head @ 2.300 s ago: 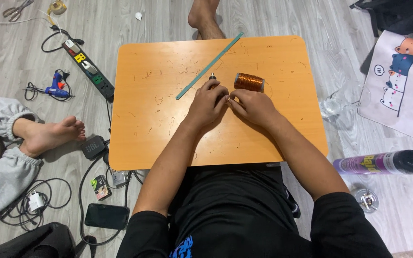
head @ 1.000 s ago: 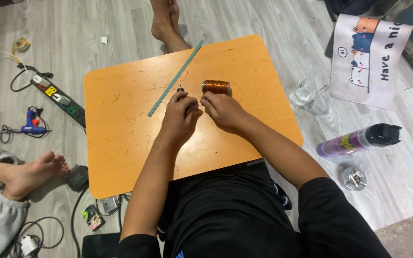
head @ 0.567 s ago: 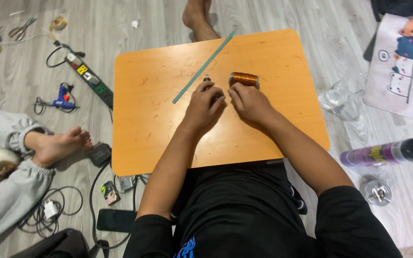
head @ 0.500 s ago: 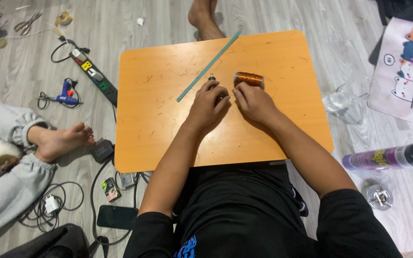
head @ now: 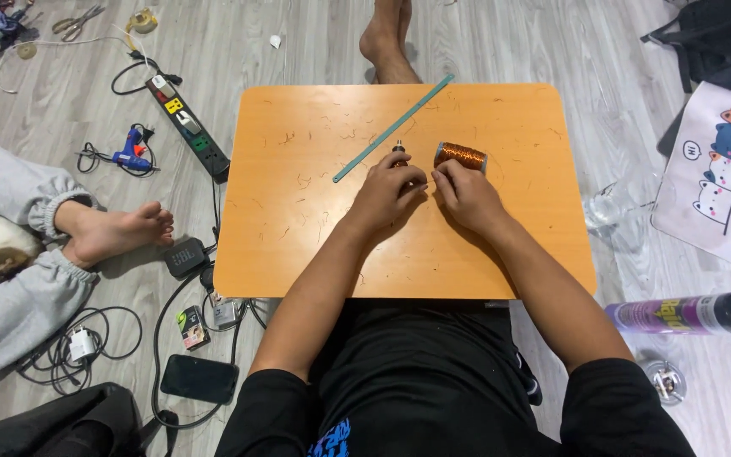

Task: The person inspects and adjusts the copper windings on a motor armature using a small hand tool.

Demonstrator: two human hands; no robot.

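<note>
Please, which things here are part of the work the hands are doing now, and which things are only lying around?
In use:
left hand and right hand, meeting over the table
small dark tool at the left fingertips
spool of copper wire, beside the right hand

Lying about:
long green ruler
glue gun
power strip
phone
spray can
scissors
</note>
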